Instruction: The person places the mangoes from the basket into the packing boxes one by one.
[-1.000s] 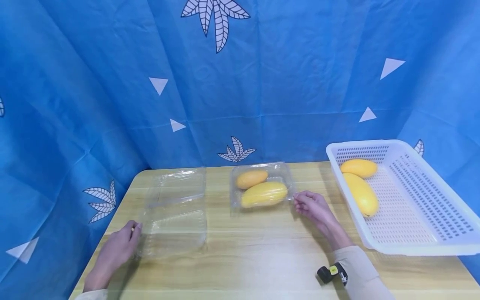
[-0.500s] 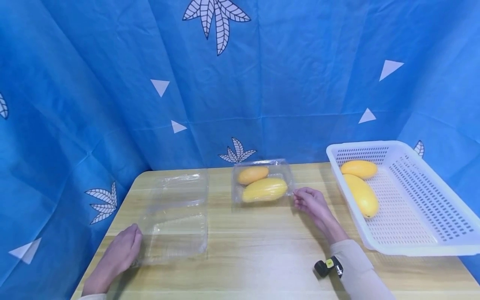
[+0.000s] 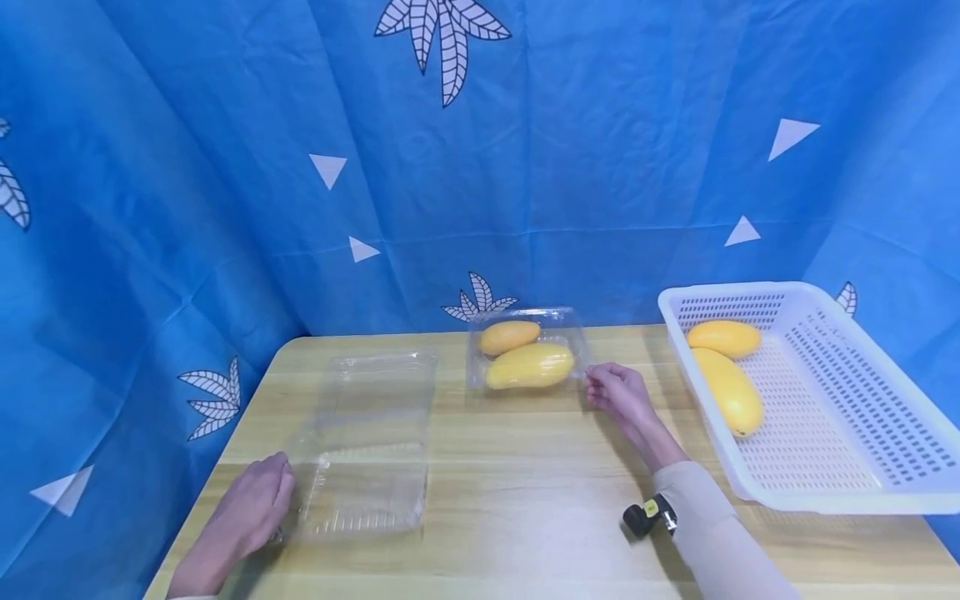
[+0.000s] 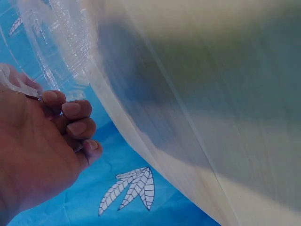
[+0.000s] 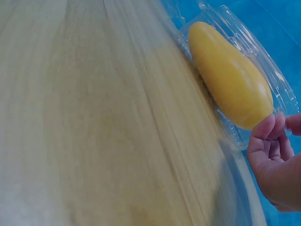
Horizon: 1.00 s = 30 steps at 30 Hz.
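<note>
In the head view, my left hand [image 3: 251, 508] grips the left edge of an opened clear plastic clamshell box [image 3: 367, 483], its two halves spread one behind the other. The left wrist view shows the fingers curled at the plastic's edge. At the back middle, my right hand [image 3: 622, 404] pinches the near right corner of another clear plastic box [image 3: 561, 329]. Inside that box lie an orange-yellow mango [image 3: 510, 337] and a larger yellow mango [image 3: 529, 367]. The right wrist view shows thumb and fingertips together beside the larger mango [image 5: 230, 75]; whether its lid is closed is unclear.
A white perforated plastic basket [image 3: 806, 500] stands on the right of the wooden table [image 3: 517, 517], holding two yellow mangoes [image 3: 729, 393] against its left wall. A blue patterned curtain [image 3: 600, 167] hangs behind and beside the table.
The mango box has slid slightly back toward the curtain, with my right hand at its corner. My left hand has drawn the opened clamshell a little nearer and to the right.
</note>
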{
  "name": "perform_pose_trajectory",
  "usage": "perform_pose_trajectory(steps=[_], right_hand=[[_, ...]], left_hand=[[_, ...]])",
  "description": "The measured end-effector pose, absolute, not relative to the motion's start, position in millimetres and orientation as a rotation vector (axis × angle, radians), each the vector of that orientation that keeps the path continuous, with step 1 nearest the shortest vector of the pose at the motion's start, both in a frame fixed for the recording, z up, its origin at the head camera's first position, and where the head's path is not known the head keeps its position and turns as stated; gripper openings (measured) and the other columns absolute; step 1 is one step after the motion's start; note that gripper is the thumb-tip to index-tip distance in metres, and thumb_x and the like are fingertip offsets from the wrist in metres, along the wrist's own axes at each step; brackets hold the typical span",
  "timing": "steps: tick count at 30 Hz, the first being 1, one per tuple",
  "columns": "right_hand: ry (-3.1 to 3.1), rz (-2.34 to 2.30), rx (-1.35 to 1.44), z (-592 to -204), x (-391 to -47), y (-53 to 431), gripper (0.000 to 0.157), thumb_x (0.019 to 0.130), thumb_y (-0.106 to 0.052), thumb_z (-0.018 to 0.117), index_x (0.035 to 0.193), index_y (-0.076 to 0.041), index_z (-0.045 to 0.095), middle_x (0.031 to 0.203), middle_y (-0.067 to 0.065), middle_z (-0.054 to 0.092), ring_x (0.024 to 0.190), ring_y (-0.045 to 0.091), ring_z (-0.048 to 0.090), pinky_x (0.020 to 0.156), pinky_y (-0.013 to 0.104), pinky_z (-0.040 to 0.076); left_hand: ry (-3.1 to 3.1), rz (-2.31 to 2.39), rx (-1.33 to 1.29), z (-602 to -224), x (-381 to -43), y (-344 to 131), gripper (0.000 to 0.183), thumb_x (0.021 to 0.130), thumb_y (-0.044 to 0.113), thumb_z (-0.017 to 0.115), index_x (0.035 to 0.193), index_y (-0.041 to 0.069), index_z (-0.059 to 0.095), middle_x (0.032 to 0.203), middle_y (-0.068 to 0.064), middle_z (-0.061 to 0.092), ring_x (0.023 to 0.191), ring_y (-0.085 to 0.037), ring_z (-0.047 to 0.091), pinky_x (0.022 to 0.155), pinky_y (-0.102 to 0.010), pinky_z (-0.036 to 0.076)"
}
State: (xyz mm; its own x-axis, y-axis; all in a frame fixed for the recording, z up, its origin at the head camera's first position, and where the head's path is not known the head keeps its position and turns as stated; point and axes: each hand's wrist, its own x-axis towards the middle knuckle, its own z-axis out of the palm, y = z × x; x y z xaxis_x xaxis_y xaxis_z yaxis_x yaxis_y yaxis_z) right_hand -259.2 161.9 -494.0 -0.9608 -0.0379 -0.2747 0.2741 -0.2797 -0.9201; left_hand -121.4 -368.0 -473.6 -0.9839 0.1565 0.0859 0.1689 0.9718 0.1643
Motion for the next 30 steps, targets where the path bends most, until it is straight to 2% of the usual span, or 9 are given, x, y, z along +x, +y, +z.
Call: perform_pose_trajectory(steps=[6, 10, 14, 22, 30], right_hand=[[1.755, -2.357, 0.318, -494.3, -264.8, 159.6, 0.035, 0.092, -0.012, 0.06, 0.115, 0.011, 0.049, 0.091, 0.011, 0.062, 0.075, 0.013, 0.06, 0.076, 0.028, 0.053], [1.745, -2.357, 0.336, -493.9, -267.8, 156.9, 0.037, 0.092, -0.013, 0.059, 0.118, 0.011, 0.048, 0.097, 0.013, 0.06, 0.078, 0.015, 0.059, 0.082, 0.031, 0.052], [1.754, -2.362, 0.335, -492.0, -271.8, 152.7, 0.038, 0.093, -0.013, 0.058, 0.12, 0.011, 0.047, 0.094, 0.011, 0.061, 0.076, 0.013, 0.06, 0.08, 0.029, 0.053], [1.757, -2.349, 0.318, -490.7, -279.6, 138.9, 0.038, 0.092, -0.011, 0.059, 0.119, 0.013, 0.047, 0.082, 0.005, 0.063, 0.071, 0.012, 0.061, 0.077, 0.028, 0.054], [1.749, -2.341, 0.298, -490.4, -284.0, 125.0, 0.039, 0.092, -0.01, 0.058, 0.12, 0.015, 0.047, 0.086, 0.01, 0.064, 0.071, 0.013, 0.061, 0.078, 0.031, 0.054]], left_hand=[[-2.992, -0.278, -0.33, -475.4, -109.5, -361.4, 0.024, 0.098, 0.011, 0.037, 0.076, 0.016, 0.044, 0.068, 0.004, 0.039, 0.07, -0.017, 0.046, 0.067, -0.04, 0.041], [-2.995, -0.316, -0.321, -476.2, -99.5, -354.7, 0.025, 0.099, 0.012, 0.037, 0.076, 0.019, 0.042, 0.066, 0.006, 0.035, 0.068, -0.014, 0.042, 0.066, -0.037, 0.04], [-3.012, -0.349, -0.289, -476.7, -92.3, -347.3, 0.025, 0.099, 0.012, 0.038, 0.076, 0.02, 0.041, 0.065, 0.007, 0.035, 0.065, -0.012, 0.037, 0.061, -0.031, 0.036], [-2.976, -0.325, -0.302, -477.9, -85.4, -342.6, 0.027, 0.098, 0.011, 0.042, 0.073, 0.02, 0.038, 0.064, 0.008, 0.031, 0.061, -0.01, 0.033, 0.058, -0.028, 0.032], [-2.984, -0.324, -0.283, -477.8, -79.9, -336.3, 0.028, 0.097, 0.011, 0.043, 0.072, 0.02, 0.037, 0.062, 0.008, 0.03, 0.06, -0.01, 0.032, 0.056, -0.027, 0.03]])
